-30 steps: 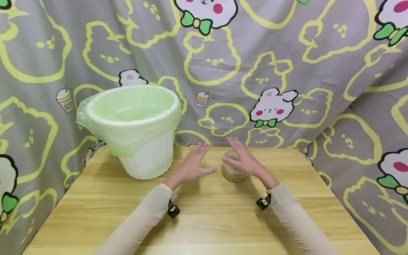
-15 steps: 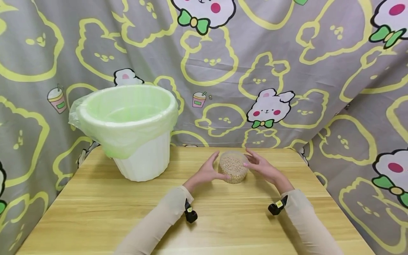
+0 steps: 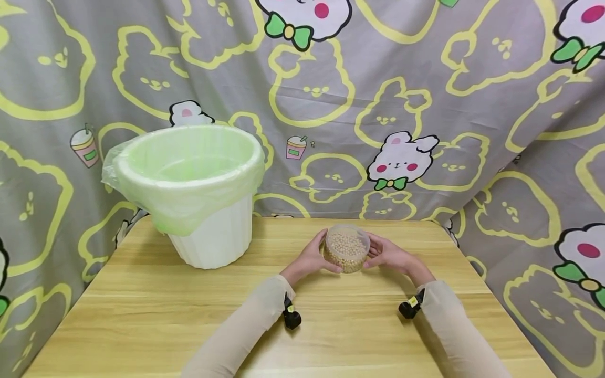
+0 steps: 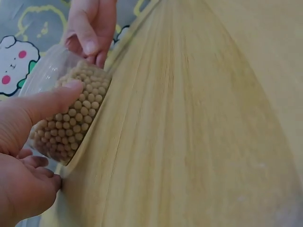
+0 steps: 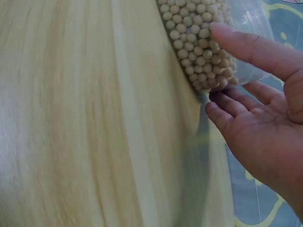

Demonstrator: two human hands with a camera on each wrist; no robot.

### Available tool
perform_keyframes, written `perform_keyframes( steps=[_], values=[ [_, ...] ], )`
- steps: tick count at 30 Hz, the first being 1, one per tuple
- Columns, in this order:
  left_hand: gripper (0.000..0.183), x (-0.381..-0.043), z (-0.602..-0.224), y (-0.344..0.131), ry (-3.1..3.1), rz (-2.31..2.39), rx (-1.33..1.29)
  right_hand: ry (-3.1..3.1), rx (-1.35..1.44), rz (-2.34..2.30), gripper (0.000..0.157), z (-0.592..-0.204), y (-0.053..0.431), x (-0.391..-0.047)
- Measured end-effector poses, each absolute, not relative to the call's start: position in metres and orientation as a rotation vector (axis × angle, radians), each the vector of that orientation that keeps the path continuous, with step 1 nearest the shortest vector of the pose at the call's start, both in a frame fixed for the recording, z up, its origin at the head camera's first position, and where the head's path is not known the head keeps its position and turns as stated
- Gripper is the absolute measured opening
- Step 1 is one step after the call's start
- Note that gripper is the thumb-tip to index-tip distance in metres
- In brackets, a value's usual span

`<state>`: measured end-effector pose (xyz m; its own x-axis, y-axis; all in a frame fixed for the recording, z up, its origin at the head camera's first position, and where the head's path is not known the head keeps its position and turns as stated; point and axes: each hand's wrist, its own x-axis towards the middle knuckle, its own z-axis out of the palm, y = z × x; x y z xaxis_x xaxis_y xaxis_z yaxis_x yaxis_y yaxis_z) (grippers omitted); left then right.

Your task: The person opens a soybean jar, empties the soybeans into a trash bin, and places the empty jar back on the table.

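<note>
A clear round plastic tub (image 3: 347,248) of pale dried soybeans (image 4: 71,127) is at the table's far half, right of centre. My left hand (image 3: 312,256) grips its left side, thumb across the near wall and fingers behind. From the right, my right hand (image 3: 396,256) holds it, with the thumb (image 5: 255,49) on the wall and the fingertips at its lower edge in the right wrist view. The tub stays nearly upright. Whether its base touches the wood is hard to tell.
A white ribbed bucket (image 3: 219,231) lined with a thin green plastic bag (image 3: 189,202) stands at the back left. Behind the wooden table (image 3: 165,315) hangs a grey cartoon-print curtain (image 3: 321,142). Each sleeve cuff has a small black wrist camera (image 3: 291,315).
First both hands hovered apart, the right one in front of the tub. They moved to its two sides and took hold of it. The head view shifted slightly.
</note>
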<state>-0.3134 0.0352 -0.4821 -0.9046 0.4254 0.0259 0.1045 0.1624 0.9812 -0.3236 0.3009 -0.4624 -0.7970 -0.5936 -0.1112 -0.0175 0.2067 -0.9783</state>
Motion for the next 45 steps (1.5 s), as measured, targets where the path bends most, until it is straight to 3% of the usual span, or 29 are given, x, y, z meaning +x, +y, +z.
perform_keyframes(
  steps=[8,17,25,45],
  values=[
    [0.115,-0.320,-0.484,0.034,2.418,1.652,0.634,2.053,-0.524,-1.624,0.104,-0.464,0.297,-0.330],
    [0.112,-0.323,-0.486,0.042,2.479,1.660,0.712,2.134,-0.472,-1.656,0.093,-0.467,0.303,-0.335],
    [0.105,-0.318,-0.481,0.038,2.439,1.747,0.742,2.177,-0.593,-1.654,0.089,-0.465,0.304,-0.328],
    [0.115,-0.302,-0.385,-0.008,2.501,2.041,0.979,2.213,-0.897,-1.859,0.079,-0.342,0.246,-0.312]
  ],
)
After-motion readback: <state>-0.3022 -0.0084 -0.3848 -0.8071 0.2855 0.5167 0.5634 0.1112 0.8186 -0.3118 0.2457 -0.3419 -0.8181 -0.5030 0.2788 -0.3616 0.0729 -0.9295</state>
